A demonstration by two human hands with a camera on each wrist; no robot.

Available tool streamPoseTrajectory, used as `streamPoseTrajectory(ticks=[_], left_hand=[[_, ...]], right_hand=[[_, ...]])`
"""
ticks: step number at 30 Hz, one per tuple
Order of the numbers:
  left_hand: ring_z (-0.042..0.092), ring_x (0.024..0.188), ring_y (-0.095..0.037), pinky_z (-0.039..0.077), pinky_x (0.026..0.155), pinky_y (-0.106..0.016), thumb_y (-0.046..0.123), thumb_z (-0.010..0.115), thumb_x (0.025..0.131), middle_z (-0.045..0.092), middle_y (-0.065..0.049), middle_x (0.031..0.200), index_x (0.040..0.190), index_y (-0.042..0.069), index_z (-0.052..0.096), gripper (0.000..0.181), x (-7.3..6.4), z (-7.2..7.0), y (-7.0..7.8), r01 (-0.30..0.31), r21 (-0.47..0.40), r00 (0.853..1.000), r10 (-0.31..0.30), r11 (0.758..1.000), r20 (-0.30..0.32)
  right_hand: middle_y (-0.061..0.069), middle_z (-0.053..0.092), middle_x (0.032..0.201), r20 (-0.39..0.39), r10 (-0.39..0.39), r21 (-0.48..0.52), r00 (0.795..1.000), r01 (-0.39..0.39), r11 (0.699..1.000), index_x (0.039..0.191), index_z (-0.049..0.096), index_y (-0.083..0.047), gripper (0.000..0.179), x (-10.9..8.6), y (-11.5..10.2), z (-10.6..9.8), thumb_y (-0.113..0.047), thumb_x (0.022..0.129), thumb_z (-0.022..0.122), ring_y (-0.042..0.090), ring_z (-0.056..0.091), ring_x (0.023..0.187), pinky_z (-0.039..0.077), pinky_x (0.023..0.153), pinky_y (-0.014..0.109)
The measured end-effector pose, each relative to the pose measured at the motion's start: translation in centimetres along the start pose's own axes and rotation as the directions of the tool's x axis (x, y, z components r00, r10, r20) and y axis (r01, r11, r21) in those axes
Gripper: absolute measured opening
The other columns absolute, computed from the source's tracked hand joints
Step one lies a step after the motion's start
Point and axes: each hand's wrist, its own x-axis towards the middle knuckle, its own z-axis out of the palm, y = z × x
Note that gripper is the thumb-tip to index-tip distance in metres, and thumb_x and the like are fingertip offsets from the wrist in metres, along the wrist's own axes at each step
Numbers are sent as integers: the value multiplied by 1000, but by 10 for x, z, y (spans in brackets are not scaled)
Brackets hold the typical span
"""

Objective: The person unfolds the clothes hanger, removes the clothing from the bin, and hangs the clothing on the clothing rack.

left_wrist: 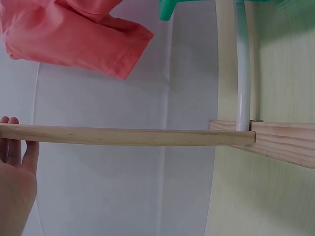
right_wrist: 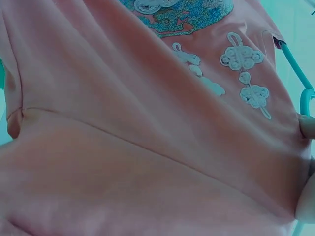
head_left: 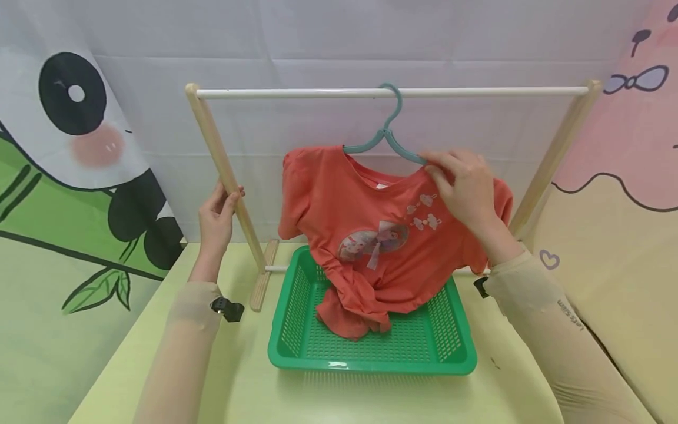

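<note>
A coral T-shirt hangs on a teal hanger, whose hook overlaps the white rail of a clothes rack. My right hand pinches the shirt's neckline and the hanger arm near the right shoulder. In the right wrist view the shirt fills most of the picture, with the fingertips at the edge. My left hand holds the rack's left wooden post, thumb in front and fingers behind. The left wrist view shows the same hand around the post.
Beneath the shirt stands a green plastic basket, with the gathered hem hanging into it. The rack's right post and left wooden foot are on either side. A yellowish table lies below, with a printed backdrop behind.
</note>
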Motion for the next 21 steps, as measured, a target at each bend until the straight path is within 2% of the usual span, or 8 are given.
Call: streamPoseTrajectory(ticks=[7, 9, 13, 16, 21], left_hand=[[66, 100, -3, 50, 85, -15, 9, 55, 100, 72, -1, 112, 145, 18, 51, 46, 0, 1, 1, 10, -4, 1000, -10, 1000, -9], [66, 100, -3, 50, 85, -15, 9, 55, 100, 72, -1, 111, 145, 16, 52, 46, -1, 1, 2, 1, -9, 1000, -1, 1000, -8], [66, 100, -3, 50, 84, -16, 9, 55, 100, 71, 10, 105, 144, 15, 52, 45, -2, 0, 2, -12, -12, 1000, 12, 1000, -5], [67, 99, -3, 51, 84, -16, 8, 55, 100, 71, 11, 104, 144, 15, 52, 45, -2, 0, 2, -15, -23, 1000, 15, 1000, -7], [67, 99, -3, 51, 84, -15, 9, 55, 100, 71, -4, 110, 144, 15, 53, 44, -1, 0, 1, -14, -21, 1000, 14, 1000, -10]], right_hand=[[13, 74, 98, 3, -36, 10, 999, 36, 999, 116, 75, -15, 24, -2, 3, 2, -16, 93, 69, 30, 63, 88, 35, 71, 37], [13, 74, 97, 0, -43, 17, 999, 43, 999, 116, 75, -15, 24, -2, 3, 2, -16, 93, 70, 31, 62, 87, 36, 71, 38], [13, 74, 95, -2, -41, 24, 999, 41, 999, 116, 75, -15, 24, -3, 3, 4, -16, 93, 70, 30, 60, 84, 37, 72, 39], [12, 74, 94, -5, -37, 28, 999, 37, 999, 116, 75, -16, 24, -3, 3, 5, -16, 93, 70, 29, 60, 83, 36, 72, 38], [12, 74, 98, -11, -32, 36, 999, 32, 999, 116, 75, -17, 24, -3, 2, 5, -17, 92, 70, 30, 62, 88, 34, 72, 37]])
